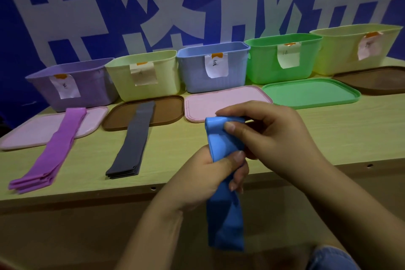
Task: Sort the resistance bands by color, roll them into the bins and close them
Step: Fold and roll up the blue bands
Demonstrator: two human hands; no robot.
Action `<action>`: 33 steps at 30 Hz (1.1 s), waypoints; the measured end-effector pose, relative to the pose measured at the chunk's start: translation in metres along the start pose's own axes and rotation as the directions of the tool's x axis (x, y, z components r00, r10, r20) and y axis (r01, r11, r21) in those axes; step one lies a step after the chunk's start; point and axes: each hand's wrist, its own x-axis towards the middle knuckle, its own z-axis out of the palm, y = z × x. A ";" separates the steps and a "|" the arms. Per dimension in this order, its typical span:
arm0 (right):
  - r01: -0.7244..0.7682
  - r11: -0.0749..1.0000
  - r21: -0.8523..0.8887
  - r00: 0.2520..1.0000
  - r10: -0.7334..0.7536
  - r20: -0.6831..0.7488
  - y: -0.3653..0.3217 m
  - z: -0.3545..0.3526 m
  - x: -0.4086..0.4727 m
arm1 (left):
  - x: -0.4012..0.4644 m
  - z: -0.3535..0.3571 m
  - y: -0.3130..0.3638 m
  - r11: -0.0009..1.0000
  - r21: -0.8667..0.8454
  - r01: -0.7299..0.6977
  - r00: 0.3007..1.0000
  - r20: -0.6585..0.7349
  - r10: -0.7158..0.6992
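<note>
Gripping the blue band [221, 138] above the bench's [285, 142] front edge, the left hand [210, 173] clutches its middle while the right hand [267, 129] pinches its rolled top end.

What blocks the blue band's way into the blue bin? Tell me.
Nothing visible. The blue band is held in both hands above the table edge; the blue bin stands open behind, and its pink lid lies flat in front.

A single head-worn wide-angle camera is looking forward and down at the pale wooden table [285, 138], sitting close above its near edge. It is facing the blue wall with large white characters [197, 6] behind the table; the table's front edge is crossing mid-frame.
</note>
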 end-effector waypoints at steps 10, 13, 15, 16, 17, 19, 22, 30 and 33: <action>0.088 0.990 -0.106 0.996 -0.091 -0.023 0.004 0.011 -0.012 | -0.005 0.001 -0.006 0.996 0.031 0.080 0.971 -0.230 -0.071; -0.059 0.996 0.063 0.997 0.057 0.046 0.003 0.009 -0.012 | -0.006 0.002 -0.008 0.984 0.125 0.128 0.946 -0.313 -0.083; -0.084 0.991 0.106 0.994 0.076 0.073 0.003 0.009 -0.012 | -0.007 0.003 -0.004 0.984 0.125 0.129 0.937 -0.341 -0.080; -0.102 0.986 0.132 0.991 0.090 0.095 0.003 0.009 -0.011 | -0.007 0.003 -0.002 0.983 0.129 0.128 0.933 -0.353 -0.075; -0.131 0.978 0.161 0.985 0.111 0.129 0.004 0.008 -0.011 | -0.007 0.002 -0.002 0.983 0.136 0.125 0.930 -0.361 -0.068; -0.200 0.953 0.226 0.962 0.147 0.229 0.007 0.004 -0.009 | -0.006 0.000 -0.004 0.981 0.155 0.113 0.935 -0.350 -0.052; -0.348 0.869 0.352 0.920 0.246 0.305 0.008 0.002 -0.007 | -0.007 -0.006 -0.005 0.970 0.191 0.149 0.941 -0.328 -0.080; -0.370 0.887 0.278 0.890 0.252 0.379 0.012 0.002 -0.002 | -0.012 -0.018 -0.004 0.958 0.256 0.130 0.983 -0.162 -0.090; -0.332 0.889 0.313 0.917 0.228 0.327 0.013 0.004 -0.004 | -0.016 -0.020 -0.004 0.990 0.075 0.121 0.985 -0.129 -0.111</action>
